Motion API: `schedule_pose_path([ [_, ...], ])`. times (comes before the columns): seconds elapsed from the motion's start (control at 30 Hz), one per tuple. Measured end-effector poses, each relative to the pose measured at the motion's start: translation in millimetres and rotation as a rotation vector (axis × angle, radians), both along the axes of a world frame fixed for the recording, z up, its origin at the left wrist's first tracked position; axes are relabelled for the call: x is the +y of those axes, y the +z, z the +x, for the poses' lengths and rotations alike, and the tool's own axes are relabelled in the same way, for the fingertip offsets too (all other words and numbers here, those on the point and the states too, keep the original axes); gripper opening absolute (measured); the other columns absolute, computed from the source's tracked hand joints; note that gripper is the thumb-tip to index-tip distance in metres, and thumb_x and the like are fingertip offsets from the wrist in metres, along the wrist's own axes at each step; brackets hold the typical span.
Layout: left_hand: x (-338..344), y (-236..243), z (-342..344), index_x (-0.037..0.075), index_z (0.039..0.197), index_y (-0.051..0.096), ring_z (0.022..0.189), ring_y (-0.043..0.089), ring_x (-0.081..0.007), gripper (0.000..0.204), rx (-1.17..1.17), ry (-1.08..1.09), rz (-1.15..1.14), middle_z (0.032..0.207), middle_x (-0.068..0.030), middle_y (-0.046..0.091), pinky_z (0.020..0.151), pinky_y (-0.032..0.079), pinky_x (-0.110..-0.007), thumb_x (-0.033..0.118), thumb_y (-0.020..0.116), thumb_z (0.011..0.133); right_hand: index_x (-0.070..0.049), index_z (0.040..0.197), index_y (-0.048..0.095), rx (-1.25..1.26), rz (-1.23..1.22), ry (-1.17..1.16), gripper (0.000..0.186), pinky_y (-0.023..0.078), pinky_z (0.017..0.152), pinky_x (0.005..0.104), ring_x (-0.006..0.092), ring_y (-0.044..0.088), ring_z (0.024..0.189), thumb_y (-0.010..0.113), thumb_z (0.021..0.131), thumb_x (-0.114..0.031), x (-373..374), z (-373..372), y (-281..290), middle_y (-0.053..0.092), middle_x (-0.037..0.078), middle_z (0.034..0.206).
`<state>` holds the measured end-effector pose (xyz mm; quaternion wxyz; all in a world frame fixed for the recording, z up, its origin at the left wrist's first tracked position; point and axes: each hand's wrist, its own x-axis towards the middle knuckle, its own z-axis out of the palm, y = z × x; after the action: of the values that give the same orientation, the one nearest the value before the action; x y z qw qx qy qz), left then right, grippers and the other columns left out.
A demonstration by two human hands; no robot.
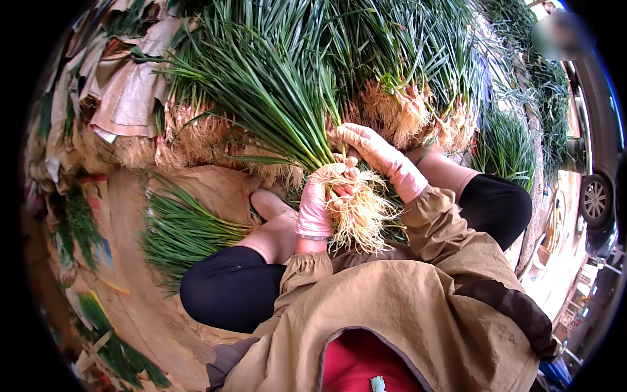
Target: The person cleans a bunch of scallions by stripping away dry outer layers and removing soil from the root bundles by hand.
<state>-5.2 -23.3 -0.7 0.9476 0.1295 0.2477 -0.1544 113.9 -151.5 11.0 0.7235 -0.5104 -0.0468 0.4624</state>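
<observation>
Thin pinkish gloves cover both of my hands. My left hand (pixel 318 199) is wrapped round a bunch of green garlic (pixel 297 127) just above its roots. The long green leaves lean away to the far left, and a tuft of pale yellow roots (pixel 359 225) hangs toward my lap beside pinkish bulbs. Just right of the bunch, my right hand (pixel 375 151) is closed, its fingertips pinching a thin stalk (pixel 333 134) at the stems. How many stalks the right fingers hold is hidden.
Beyond my hands lies a large heap of green garlic (pixel 405 46), roots toward me. A smaller pile (pixel 189 225) rests on a brown sheet (pixel 130 261) by my left knee. Pale sacking (pixel 134 98) covers plants at far left. A dark car (pixel 594 196) stands at far right.
</observation>
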Motion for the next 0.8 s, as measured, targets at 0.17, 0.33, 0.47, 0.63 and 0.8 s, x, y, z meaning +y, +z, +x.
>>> schedule_pose_path([
  [0.17, -1, 7, -1, 0.002, 0.095, 0.058, 0.053, 0.052, -0.0119, 0.018, -0.011, -0.017, 0.072, 0.074, -0.0067, 0.059, 0.041, 0.041, -0.021, 0.02, 0.056, 0.092, -0.004, 0.087, 0.067, -0.813, -0.603, -0.075, 0.03, 0.049, 0.06, 0.0267, 0.0137, 0.057, 0.059, 0.06, 0.097, -0.031, -1, -19, -12, 0.064, 0.003, 0.069],
  [0.33, -21, 24, 11, 0.001, 0.102, 0.059, 0.054, 0.053, -0.011, 0.021, -0.056, -0.09, 0.098, 0.076, -0.0063, 0.059, 0.041, 0.04, -0.018, 0.021, 0.057, 0.093, -0.005, 0.099, 0.07, -0.895, -1.224, -0.106, 0.046, 0.052, 0.07, 0.0332, 0.0218, 0.068, 0.072, 0.049, 0.098, -0.046, -121, 48, -101, 0.069, 0.012, 0.076],
  [0.47, -3, 12, -1, -0.004, 0.103, 0.061, 0.058, 0.059, -0.0106, 0.024, -0.005, -0.024, 0.109, 0.08, -0.0078, 0.065, 0.047, 0.047, -0.019, 0.018, 0.056, 0.093, -0.004, 0.117, 0.064, -0.42, -0.968, 0.613, 0.067, 0.049, 0.072, 0.0294, 0.0159, 0.061, 0.071, 0.039, 0.096, -0.062, -62, 15, -67, 0.061, 0.008, 0.067],
  [0.63, -13, 11, -3, -0.003, 0.103, 0.062, 0.052, 0.054, -0.0092, 0.024, -0.119, 0.1, 0.18, 0.075, -0.0073, 0.064, 0.047, 0.046, -0.019, 0.018, 0.055, 0.093, -0.004, 0.12, 0.059, 0.519, 0.323, -0.07, 0.043, 0.033, 0.046, 0.0195, 0.0055, 0.038, 0.056, 0.048, 0.101, -0.04, 0, -7, -11, 0.035, -0.006, 0.06],
  [0.8, -12, 14, -3, -0.002, 0.097, 0.063, 0.049, 0.054, -0.0101, 0.022, -0.09, 0.113, 0.129, 0.068, -0.0076, 0.062, 0.046, 0.044, -0.019, 0.018, 0.054, 0.093, -0.007, 0.091, 0.066, 0.023, -0.168, -0.211, 0.023, 0.046, 0.05, 0.0258, 0.0132, 0.052, 0.051, 0.06, 0.095, -0.029, 12, -4, -26, 0.05, -0.001, 0.061],
])
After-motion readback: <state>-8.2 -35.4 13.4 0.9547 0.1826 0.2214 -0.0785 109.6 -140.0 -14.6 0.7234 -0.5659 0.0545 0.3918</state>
